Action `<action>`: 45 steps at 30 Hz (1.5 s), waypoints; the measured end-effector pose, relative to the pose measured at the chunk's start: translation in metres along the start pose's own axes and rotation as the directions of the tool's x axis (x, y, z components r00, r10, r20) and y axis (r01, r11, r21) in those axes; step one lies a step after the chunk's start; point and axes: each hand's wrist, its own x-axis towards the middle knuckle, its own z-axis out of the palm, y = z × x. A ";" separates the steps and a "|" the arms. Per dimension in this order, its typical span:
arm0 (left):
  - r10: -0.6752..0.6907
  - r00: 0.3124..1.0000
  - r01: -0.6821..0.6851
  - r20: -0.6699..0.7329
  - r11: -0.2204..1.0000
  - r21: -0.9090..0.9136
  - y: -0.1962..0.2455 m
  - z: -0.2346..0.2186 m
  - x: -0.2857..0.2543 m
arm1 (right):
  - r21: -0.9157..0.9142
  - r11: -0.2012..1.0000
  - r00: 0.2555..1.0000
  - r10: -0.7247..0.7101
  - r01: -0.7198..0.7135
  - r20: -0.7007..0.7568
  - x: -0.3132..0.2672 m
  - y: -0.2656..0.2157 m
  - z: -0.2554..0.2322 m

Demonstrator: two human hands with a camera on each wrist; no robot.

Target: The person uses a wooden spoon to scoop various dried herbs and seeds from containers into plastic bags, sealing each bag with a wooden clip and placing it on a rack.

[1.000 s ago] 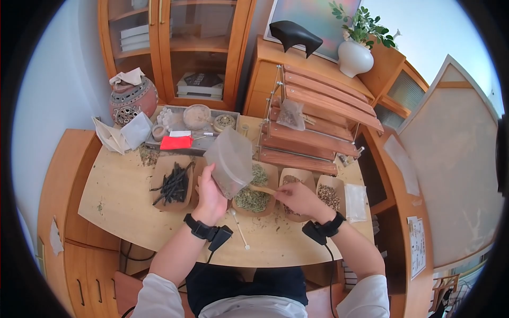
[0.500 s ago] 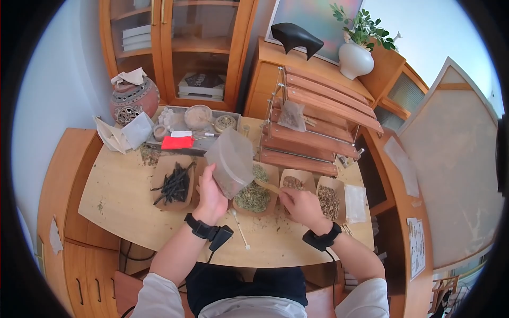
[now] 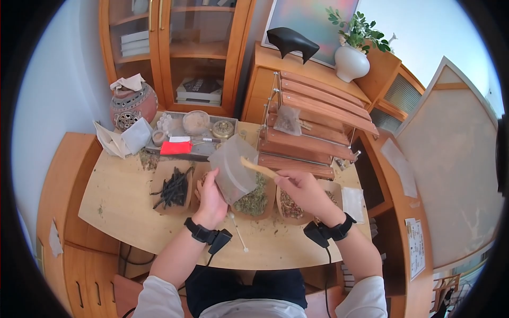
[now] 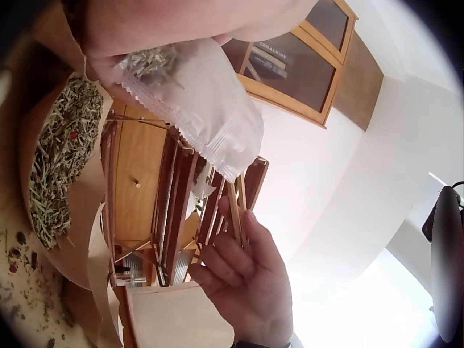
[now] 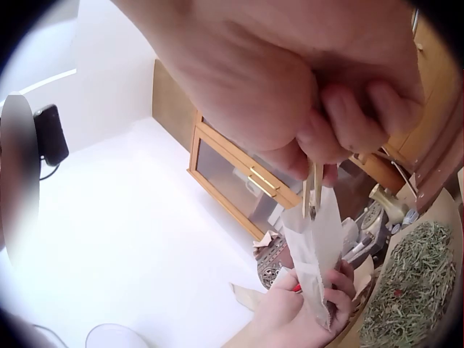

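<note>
From here I see the left hand (image 3: 212, 205) with its fingers curled round the translucent pouch (image 3: 233, 169), tilted over the green herbs (image 3: 252, 204), while the right hand (image 3: 310, 199) pinches the wooden tweezers (image 3: 259, 168) close at the pouch's mouth. I'd spread that mouth and ease the grip only once the tips are well inside — fewer stray bits. For travel I'd lift up and towards the body — away from the slatted rack (image 3: 328, 112) and the box edges.
</note>
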 end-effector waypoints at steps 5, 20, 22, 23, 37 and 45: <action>-0.007 1.000 0.008 0.014 0.998 -0.065 0.001 -0.004 0.001 | 0.061 0.997 0.998 -0.045 0.048 -0.037 0.001 0.000 -0.005; 0.060 0.997 -0.066 -0.050 0.990 -0.125 -0.005 -0.016 0.010 | -0.186 0.983 0.993 0.023 -0.002 0.111 0.035 0.066 -0.014; 0.069 0.995 -0.075 -0.074 0.993 -0.091 0.002 -0.004 0.003 | -0.254 0.966 0.989 -0.008 0.046 0.148 0.037 0.064 -0.010; 0.062 0.995 -0.068 -0.084 0.995 -0.073 0.003 0.000 0.002 | -0.288 0.955 0.986 -0.027 0.073 0.162 0.039 0.062 -0.008; 0.165 0.981 -0.163 -0.105 0.986 0.029 0.006 0.020 -0.002 | -0.468 0.864 0.968 -0.077 0.185 0.240 0.031 0.076 0.000; 0.142 0.987 -0.139 -0.080 0.990 0.037 0.007 0.016 -0.003 | -0.450 0.869 0.966 -0.103 0.204 0.239 0.029 0.071 0.002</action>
